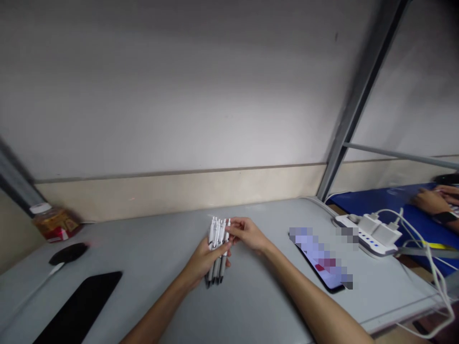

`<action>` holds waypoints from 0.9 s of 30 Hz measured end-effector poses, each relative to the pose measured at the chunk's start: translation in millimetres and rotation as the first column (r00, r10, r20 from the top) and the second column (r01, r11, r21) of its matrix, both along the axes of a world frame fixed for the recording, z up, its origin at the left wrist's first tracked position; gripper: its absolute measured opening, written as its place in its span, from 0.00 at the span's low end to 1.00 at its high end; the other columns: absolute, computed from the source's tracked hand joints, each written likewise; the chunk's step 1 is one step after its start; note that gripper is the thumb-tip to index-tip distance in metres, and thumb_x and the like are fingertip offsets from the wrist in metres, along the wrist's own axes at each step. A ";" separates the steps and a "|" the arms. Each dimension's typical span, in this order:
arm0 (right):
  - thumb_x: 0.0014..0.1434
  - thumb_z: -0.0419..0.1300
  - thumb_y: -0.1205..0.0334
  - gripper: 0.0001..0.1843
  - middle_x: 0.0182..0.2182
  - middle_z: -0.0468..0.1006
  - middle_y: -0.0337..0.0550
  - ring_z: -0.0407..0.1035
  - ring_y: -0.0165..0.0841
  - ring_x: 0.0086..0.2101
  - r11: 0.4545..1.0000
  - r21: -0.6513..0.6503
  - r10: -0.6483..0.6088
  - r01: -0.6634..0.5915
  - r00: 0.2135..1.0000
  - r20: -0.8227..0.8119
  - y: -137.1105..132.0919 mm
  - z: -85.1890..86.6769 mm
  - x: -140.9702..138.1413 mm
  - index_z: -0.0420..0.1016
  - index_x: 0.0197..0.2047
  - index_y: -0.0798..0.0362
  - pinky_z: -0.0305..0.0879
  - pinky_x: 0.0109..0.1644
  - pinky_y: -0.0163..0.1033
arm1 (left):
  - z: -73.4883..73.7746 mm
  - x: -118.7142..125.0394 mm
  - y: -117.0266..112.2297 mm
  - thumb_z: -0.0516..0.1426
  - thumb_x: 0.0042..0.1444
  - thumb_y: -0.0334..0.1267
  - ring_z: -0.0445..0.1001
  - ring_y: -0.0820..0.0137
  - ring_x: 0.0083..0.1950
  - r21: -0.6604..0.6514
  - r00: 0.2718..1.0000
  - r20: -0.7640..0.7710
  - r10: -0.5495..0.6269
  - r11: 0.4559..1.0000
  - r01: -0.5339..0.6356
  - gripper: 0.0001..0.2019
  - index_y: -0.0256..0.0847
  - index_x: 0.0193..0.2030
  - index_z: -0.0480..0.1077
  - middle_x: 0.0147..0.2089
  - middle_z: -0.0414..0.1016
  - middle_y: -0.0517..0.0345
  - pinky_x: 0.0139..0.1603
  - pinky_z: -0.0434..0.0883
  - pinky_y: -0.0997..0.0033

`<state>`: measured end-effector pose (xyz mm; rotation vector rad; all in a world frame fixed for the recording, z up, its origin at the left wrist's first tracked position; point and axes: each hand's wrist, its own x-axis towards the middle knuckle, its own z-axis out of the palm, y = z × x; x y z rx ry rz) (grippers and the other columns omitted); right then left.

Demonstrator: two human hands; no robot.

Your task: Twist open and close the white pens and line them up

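A bundle of several click pens, white above and grey below with dark tips, stands close to upright over the middle of the table. My left hand is wrapped around the bundle, its thumb lying across the front. At the upper right of the bundle, my right hand pinches one pen near its push-button end. That pen stays alongside the others. The pens' dark tips point down toward the table, and my left fingers hide part of their middles.
On the right lie a lit phone and a white power strip with chargers and cables. A black phone-like slab, a round black pad and a jar are on the left. Another person's hands are at the far-right blue surface.
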<state>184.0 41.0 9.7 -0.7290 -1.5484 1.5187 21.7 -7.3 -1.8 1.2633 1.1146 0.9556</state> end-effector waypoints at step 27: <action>0.48 0.61 0.62 0.17 0.18 0.61 0.28 0.52 0.22 0.17 0.989 -0.020 -0.138 0.150 0.950 0.280 8.1 -41.0 -14.0 0.72 0.43 0.55 0.47 0.20 0.29 | 16.0 -36.4 12.8 0.57 0.48 0.55 0.69 0.68 0.28 0.221 0.713 -0.693 0.106 0.973 0.071 0.18 0.40 0.31 0.70 0.25 0.72 0.61 0.28 0.58 0.74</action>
